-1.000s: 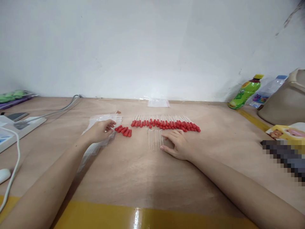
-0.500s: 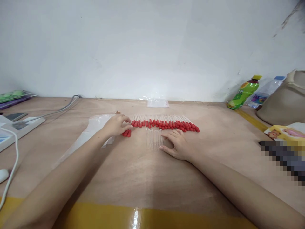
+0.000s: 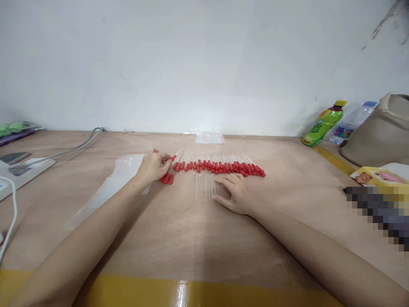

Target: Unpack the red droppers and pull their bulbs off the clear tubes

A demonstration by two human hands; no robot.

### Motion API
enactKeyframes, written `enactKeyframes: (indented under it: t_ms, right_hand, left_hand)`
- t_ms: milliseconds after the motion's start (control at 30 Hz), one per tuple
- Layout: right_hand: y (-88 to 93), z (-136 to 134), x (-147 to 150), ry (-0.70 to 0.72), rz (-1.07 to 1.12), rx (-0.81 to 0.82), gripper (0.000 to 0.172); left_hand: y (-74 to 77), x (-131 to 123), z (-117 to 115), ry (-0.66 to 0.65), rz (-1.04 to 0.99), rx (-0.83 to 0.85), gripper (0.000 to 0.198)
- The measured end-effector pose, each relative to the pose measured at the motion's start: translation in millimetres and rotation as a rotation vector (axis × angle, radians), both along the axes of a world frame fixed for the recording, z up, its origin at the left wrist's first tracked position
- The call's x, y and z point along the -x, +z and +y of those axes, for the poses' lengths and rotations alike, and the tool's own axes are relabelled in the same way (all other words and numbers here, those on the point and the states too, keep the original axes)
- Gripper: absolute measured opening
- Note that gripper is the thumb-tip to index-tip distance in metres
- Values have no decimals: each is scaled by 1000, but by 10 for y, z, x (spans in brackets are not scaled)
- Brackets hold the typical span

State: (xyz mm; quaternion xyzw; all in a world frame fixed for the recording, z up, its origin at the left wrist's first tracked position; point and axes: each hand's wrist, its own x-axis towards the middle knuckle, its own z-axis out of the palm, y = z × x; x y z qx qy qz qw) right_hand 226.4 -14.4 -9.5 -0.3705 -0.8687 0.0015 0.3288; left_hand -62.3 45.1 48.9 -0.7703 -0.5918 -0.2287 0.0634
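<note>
Pinched in my left hand (image 3: 153,166) is a dropper (image 3: 174,157) with a red rubber bulb, its thin clear tip pointing up and to the right. Just below that hand lie a few loose red bulbs (image 3: 168,179), partly hidden by the fingers. A long row of red-bulbed droppers (image 3: 220,166) stretches to the right, tips toward the wall. In front of the row lies a group of clear thin tubes (image 3: 203,187) without bulbs. My right hand (image 3: 234,194) rests open beside these tubes, fingers apart, fingertips at their right edge.
A clear plastic bag (image 3: 118,183) lies under and left of my left forearm. Further left are a power strip (image 3: 38,168) and cables (image 3: 76,148). On the right stand a green bottle (image 3: 324,125), a clear bottle (image 3: 351,128), a beige bag (image 3: 377,132) and a yellow packet (image 3: 383,177).
My left hand now has a red-bulbed dropper pinched in it, lifted at the left end of the row. The right hand stays beside the clear tubes. The view has shifted slightly.
</note>
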Motion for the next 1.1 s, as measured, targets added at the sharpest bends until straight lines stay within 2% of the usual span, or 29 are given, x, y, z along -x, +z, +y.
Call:
enactKeyframes:
  t_ms: [100, 200, 300, 400, 533, 667, 867, 1033, 1100]
  right_hand:
    - [-36, 16, 7, -50, 82, -76, 49]
    - [-56, 38, 4, -125, 163, -186, 57]
    - [-50, 59, -13, -143, 130, -257, 55]
    - [-44, 79, -28, -101, 36, -260, 46]
    - [-49, 96, -30, -38, -11, -233, 30]
    - [-52, 88, -24, 8, 0, -220, 15]
    - [-61, 71, 3, 39, 34, -237, 13]
    - [-57, 54, 32, 98, 23, -232, 13]
    - [-51, 47, 36, 100, 9, -218, 13]
  left_hand:
    - [-44, -78, -152, -71, -128, -153, 25]
    - [-156, -244, -339, -269, -189, -240, 23]
    - [-282, -427, -491, -524, -184, -258, 20]
    - [-378, -539, -558, -634, -208, -218, 18]
    - [-458, -555, -552, -692, -267, -157, 18]
    - [-477, -523, -555, -706, -303, -136, 19]
    - [-460, -608, -604, -616, -132, -195, 45]
    - [-531, -740, -581, -663, -96, -323, 20]
    - [-546, -764, -583, -668, -96, -355, 17]
